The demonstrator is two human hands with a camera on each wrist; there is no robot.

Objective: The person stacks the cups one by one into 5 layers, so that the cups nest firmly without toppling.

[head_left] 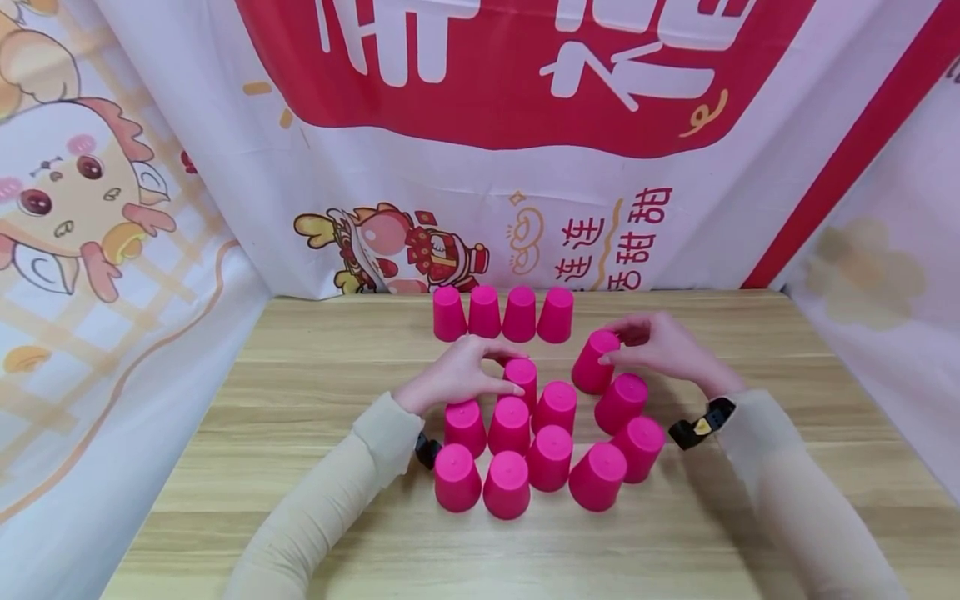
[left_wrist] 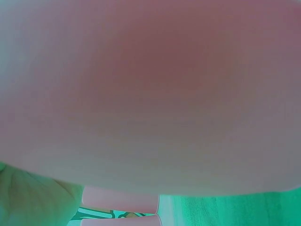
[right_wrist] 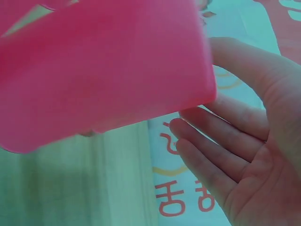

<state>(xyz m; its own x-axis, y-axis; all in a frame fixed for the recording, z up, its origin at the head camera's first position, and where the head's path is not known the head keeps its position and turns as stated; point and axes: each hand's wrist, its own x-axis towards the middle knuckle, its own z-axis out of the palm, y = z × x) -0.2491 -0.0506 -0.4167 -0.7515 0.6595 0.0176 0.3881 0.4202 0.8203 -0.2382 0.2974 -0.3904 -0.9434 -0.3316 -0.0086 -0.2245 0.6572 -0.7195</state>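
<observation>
Bright pink cups stand upside down on a wooden table. In the head view my left hand (head_left: 461, 372) reaches over the group from the left, thumb and fingers around the upper part of one cup (head_left: 522, 375). On the other side my right hand (head_left: 660, 350) pinches a slightly tilted cup (head_left: 594, 367) near its closed end, thumb in front and fingers behind. The right wrist view shows a cup (right_wrist: 108, 70) close up, with the right hand (right_wrist: 249, 155) at its end. A blurred pinkish surface fills most of the left wrist view, hiding the left fingertips.
A straight row of several pink cups (head_left: 483, 315) stands at the back, near the printed cloth (head_left: 465, 208). Several more cups (head_left: 507, 485) crowd together below the hands, with another line of them (head_left: 638, 450) running along the right. The wooden table (head_left: 300, 350) extends to both sides.
</observation>
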